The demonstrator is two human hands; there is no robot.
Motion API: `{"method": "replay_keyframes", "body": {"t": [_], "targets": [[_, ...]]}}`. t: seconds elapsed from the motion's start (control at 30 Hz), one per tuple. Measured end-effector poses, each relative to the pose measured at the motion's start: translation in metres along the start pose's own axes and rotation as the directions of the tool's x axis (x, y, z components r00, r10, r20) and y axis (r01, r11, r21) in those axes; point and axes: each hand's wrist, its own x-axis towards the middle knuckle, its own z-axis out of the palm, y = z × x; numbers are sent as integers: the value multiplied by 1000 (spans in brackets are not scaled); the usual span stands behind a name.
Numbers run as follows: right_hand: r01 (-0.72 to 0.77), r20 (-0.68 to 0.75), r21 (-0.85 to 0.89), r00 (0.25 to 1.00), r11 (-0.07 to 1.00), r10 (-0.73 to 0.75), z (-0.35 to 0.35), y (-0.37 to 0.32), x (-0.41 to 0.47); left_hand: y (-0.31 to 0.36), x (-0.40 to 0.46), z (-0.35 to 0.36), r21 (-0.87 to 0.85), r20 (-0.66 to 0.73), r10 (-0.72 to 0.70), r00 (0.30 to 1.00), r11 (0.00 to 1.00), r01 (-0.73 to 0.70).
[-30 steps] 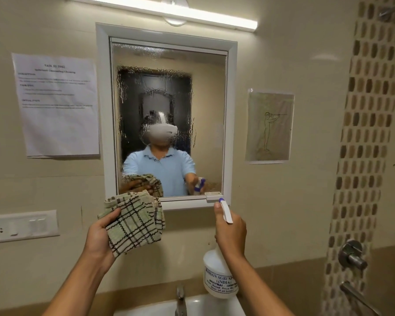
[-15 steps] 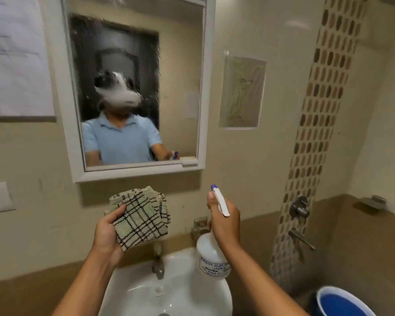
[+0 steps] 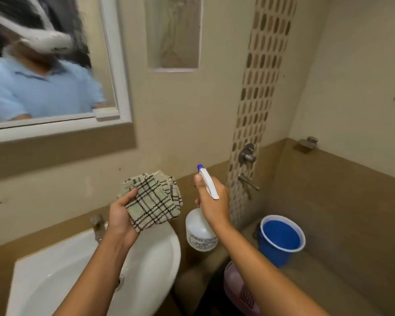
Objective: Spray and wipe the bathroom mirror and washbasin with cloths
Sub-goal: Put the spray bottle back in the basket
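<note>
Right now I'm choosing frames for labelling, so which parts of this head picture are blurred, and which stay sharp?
Head view: the mirror and its reflection smear with motion blur, worst at upper left; the washbasin edge is soft. The checked cloth in the left hand, the spray bottle in the right hand and the blue bucket stay fairly sharp. Wide-angle bending curves the mirror frame.

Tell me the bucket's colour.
Blue bucket with a white rim, in the head view.

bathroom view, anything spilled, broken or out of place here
Nothing stands out. The left hand holds the folded checked cloth, the right hand grips the spray bottle upright, and the washbasin looks intact. The blue bucket stands upright on the ledge. The mirror is blurred.
</note>
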Motion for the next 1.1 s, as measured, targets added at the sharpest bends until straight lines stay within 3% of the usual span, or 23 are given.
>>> {"method": "replay_keyframes", "body": {"t": [0.37,0.47,0.6,0.8,1.1], "targets": [[-33,-82,-308,997,951,8,-102,120,26,-128,69,55,142,-36,-181,983,973,184],[-39,-75,-400,997,916,10,-127,145,21,-157,82,62,192,-41,-243,969,950,246],[-130,-168,-496,984,859,52,-151,185,14,-189,99,68,204,-15,-336,942,921,332],[-249,-213,-646,966,721,143,-163,229,-4,-223,133,59,205,-14,-504,863,844,496],[-468,-342,-563,882,681,323,-133,283,-30,-253,172,46,346,-11,-585,811,759,552]]}}
